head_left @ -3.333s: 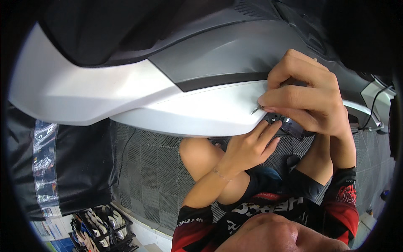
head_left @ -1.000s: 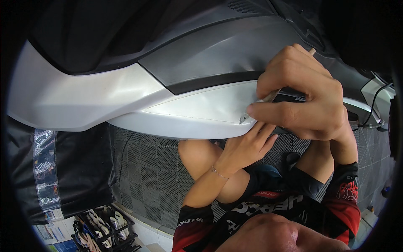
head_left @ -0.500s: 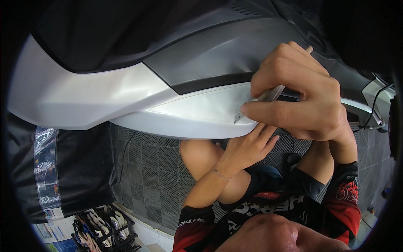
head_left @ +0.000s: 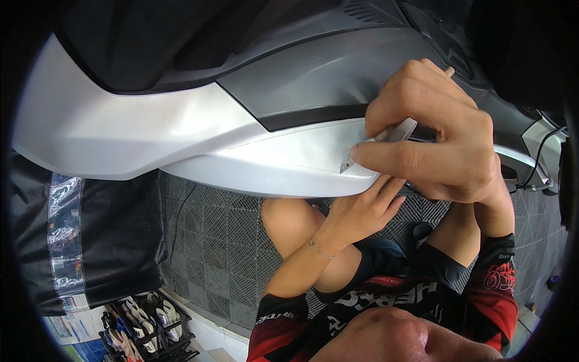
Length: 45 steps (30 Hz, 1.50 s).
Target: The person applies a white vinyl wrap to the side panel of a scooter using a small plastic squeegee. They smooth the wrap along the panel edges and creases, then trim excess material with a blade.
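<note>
In my right hand (head_left: 446, 139), a slim craft knife is pinched between thumb and fingers. Its small pointed blade (head_left: 346, 163) rests at the lower border of a glossy white panel section (head_left: 295, 151). The pale rear end of the handle sticks out above my knuckles. Beside the thumb, a whitish strip (head_left: 405, 128) stands up from the panel; I cannot tell what it is made of. My left hand (head_left: 356, 212) lies with fingers stretched out against the underside of the silver-white body panel (head_left: 253, 180), its fingertips partly hidden behind my right hand.
A dark grey body panel (head_left: 301, 78) rises above the white one. To the left hangs a black cover (head_left: 114, 229) with a clear strip. A rack of shoes (head_left: 148, 323) stands at the lower left on the patterned grey floor (head_left: 205, 259). A black cable (head_left: 537, 160) hangs at the right.
The view has shifted slightly against the panel. The blade has moved a little leftward along the white section's lower border, and the whitish strip shows more. My left hand stays at the panel's underside.
</note>
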Available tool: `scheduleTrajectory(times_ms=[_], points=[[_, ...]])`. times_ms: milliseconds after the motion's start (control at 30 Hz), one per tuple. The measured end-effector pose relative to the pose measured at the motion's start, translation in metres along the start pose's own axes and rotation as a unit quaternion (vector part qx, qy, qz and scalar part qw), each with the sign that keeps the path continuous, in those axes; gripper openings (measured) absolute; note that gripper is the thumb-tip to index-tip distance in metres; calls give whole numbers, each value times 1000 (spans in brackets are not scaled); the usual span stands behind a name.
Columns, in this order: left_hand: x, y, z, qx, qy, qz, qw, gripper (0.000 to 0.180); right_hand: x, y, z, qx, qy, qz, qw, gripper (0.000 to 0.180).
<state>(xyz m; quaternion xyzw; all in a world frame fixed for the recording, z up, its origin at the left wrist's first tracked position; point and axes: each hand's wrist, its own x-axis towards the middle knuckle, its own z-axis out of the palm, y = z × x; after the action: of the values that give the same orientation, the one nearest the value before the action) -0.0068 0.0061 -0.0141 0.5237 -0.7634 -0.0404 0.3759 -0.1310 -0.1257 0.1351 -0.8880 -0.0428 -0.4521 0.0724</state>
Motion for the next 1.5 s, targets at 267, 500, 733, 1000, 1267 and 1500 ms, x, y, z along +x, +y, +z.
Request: scheduleTrajectory(times_ms=[267,500,733,1000,1267,1500], points=[[-2,-3,0,2,-9,4,1000,38,5,0,3,-4,5,-1,1000,30],[-4,-1,1,-8,-24,-24,999,33,7,1,3,4,2,7,1000,30],[-3,-1,1,-2,-24,-16,1000,33,4,-2,-1,8,-5,21,1000,30],[-2,-1,0,3,-24,-10,1000,35,3,-1,-1,-2,-4,16,1000,31],[-2,-1,1,3,-20,-10,1000,35,4,0,-1,-5,-4,17,1000,31],[1,0,-3,4,-32,-14,999,36,7,-1,1,-6,4,18,1000,30]])
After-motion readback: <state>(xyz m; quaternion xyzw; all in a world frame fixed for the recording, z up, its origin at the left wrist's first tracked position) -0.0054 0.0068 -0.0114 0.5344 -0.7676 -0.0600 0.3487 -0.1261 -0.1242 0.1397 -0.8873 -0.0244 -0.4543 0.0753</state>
